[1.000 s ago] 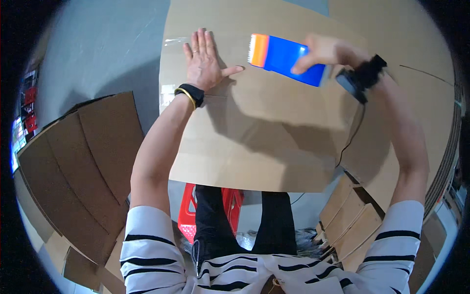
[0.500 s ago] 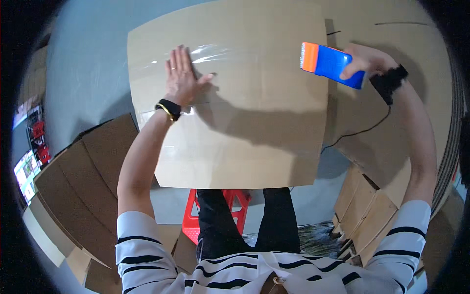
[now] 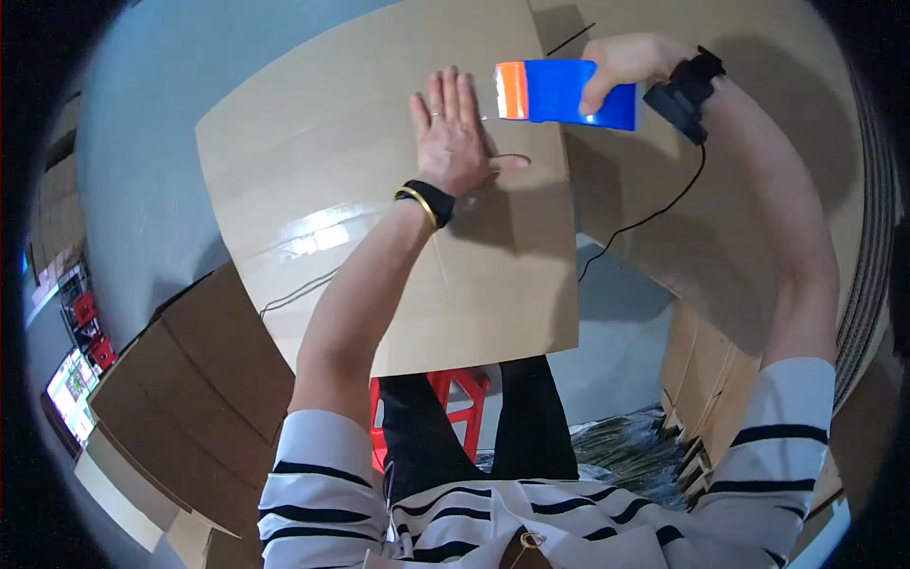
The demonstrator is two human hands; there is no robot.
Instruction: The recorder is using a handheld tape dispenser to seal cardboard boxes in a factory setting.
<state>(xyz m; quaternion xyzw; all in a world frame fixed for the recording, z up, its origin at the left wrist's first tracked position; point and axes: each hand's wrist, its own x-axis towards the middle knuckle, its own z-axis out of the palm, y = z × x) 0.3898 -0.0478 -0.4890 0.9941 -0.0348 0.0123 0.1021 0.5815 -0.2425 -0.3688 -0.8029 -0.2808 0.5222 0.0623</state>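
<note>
A large tan cardboard piece (image 3: 303, 156) lies flat in front of me, above my knees. My left hand (image 3: 453, 147) rests palm down on its upper middle, fingers stretched out and thumb pointing right. Close by on the right, my right hand (image 3: 630, 64) grips a blue tape dispenser (image 3: 559, 92) with an orange toothed end that faces my left fingers. It is held over the board's upper right edge. A shiny strip of clear tape (image 3: 318, 232) shows on the board left of my left wrist. What lies under my palm is hidden.
A tall stack of cardboard sheets (image 3: 758, 190) fills the right side. Folded brown cardboard (image 3: 209, 360) stands at the left. A red plastic stool (image 3: 464, 408) is by my legs. Crumpled clear plastic (image 3: 621, 446) lies on the floor. A dark cord (image 3: 654, 218) hangs from my right wrist.
My left hand has shifted right across the picture, and the cardboard has turned and moved left. The tape dispenser in my right hand has come left and slightly up, nearer my left hand.
</note>
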